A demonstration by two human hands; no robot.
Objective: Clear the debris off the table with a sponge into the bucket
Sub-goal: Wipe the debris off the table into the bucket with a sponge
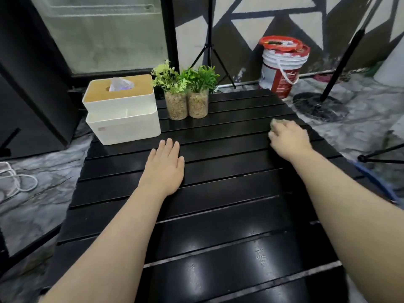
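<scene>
The black slatted table fills the middle of the view. My right hand presses a greenish sponge onto the table near its far right edge; only the sponge's tip shows past my fingers. My left hand lies flat on the table's middle, fingers together, holding nothing. A few pale specks lie on the near slats. A blue rim, perhaps the bucket, peeks out below the table's right edge, mostly hidden by my right forearm.
A white tissue box stands at the table's far left, two small potted plants beside it. On the floor behind are a red-and-white paint pail, a tripod and a stand base.
</scene>
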